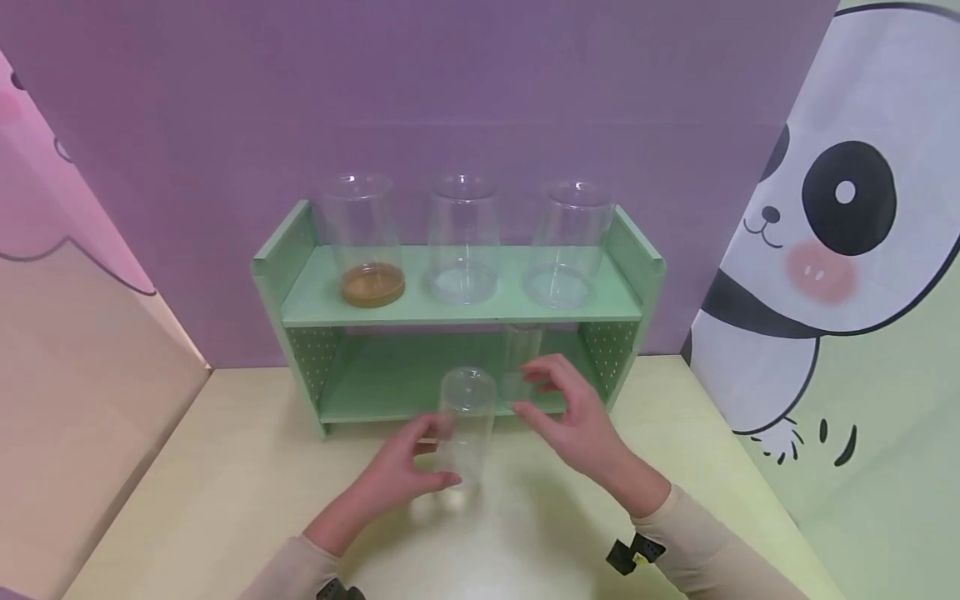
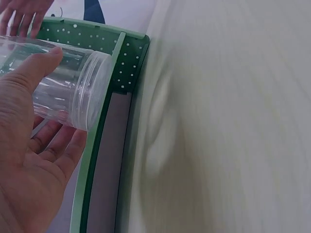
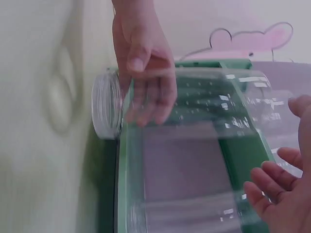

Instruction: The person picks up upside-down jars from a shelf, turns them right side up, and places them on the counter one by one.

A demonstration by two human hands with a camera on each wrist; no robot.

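My left hand (image 1: 408,467) holds a clear plastic jar (image 1: 468,429) above the tabletop, in front of the shelf. In the left wrist view the thumb lies along the side of the jar (image 2: 58,92), near its ridged rim, with fingers on the opposite side. The jar's ridged end points down to the table. My right hand (image 1: 573,417) is to the right of the held jar, fingers spread and slightly bent, nothing in its grasp. Behind its fingertips stands another clear jar (image 1: 521,354) on the lower shelf; the head view does not show whether they touch.
A green two-tier shelf (image 1: 480,319) stands on the pale table (image 1: 247,492) against a purple wall. On its upper tier are three clear jars, the left jar (image 1: 363,225) with a brown lid (image 1: 372,286) at its base, then a middle jar (image 1: 463,233) and a right jar (image 1: 570,242).
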